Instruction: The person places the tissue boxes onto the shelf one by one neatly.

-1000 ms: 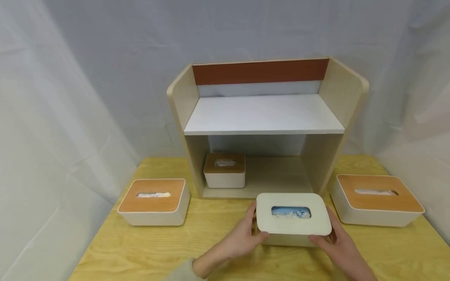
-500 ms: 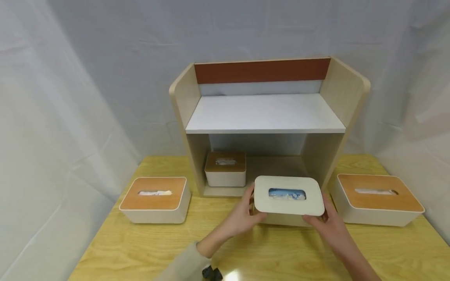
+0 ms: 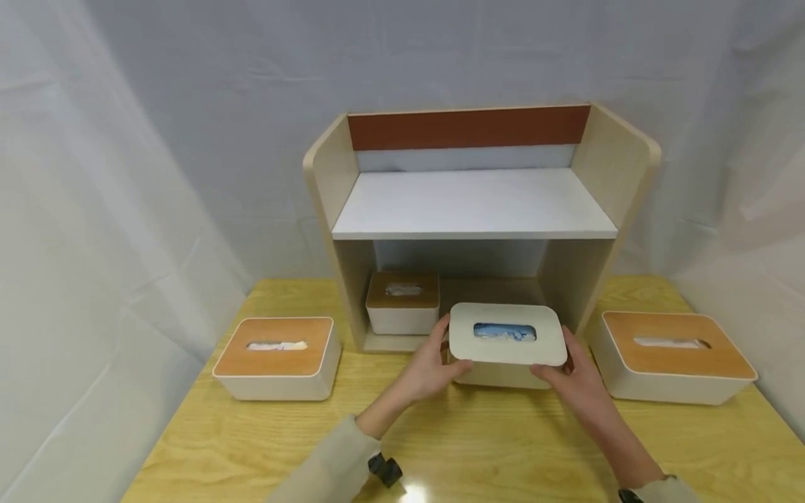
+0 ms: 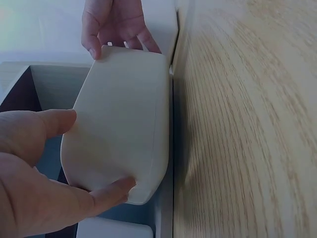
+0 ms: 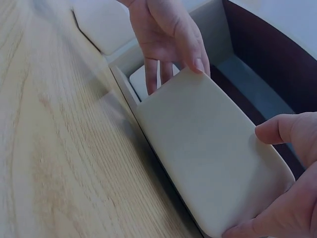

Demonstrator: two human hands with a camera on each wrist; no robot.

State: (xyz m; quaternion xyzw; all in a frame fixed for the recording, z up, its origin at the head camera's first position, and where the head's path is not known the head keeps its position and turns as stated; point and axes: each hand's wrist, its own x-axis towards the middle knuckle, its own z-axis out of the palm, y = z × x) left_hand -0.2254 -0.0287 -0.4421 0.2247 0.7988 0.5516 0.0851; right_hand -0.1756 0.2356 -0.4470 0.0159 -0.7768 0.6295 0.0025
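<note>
A person holds a cream tissue box (image 3: 506, 342) with both hands at the front edge of the lower opening of a wooden shelf (image 3: 478, 202). The left hand (image 3: 434, 363) grips the left end of the box, with the thumb on the near side and the fingers curled around the end. The right hand (image 3: 575, 381) grips the right end in the same way — thumb at the front, fingers around the side. In the left wrist view the left hand (image 4: 34, 183) pinches the pale wall of the box (image 4: 121, 126) between thumb and fingers, and the right hand (image 4: 116, 25) shows at the far end. In the right wrist view the right hand (image 5: 285, 178) is clamped on the near end of the box (image 5: 208, 148), and the left hand (image 5: 168, 34) holds the far end.

The box has a cream lid with an oval slot, and something blue and white shows through it. The pictures do not show clearly if its bottom touches the table (image 3: 478, 447) or the shelf floor.

Inside the lower opening, at the left, stands a small box with a brown lid (image 3: 402, 302), just beside the held box. Two wider boxes with wooden lids rest on the table — one to the left of the shelf (image 3: 277, 358) and one to the right (image 3: 676, 356), both well apart from the hands
</note>
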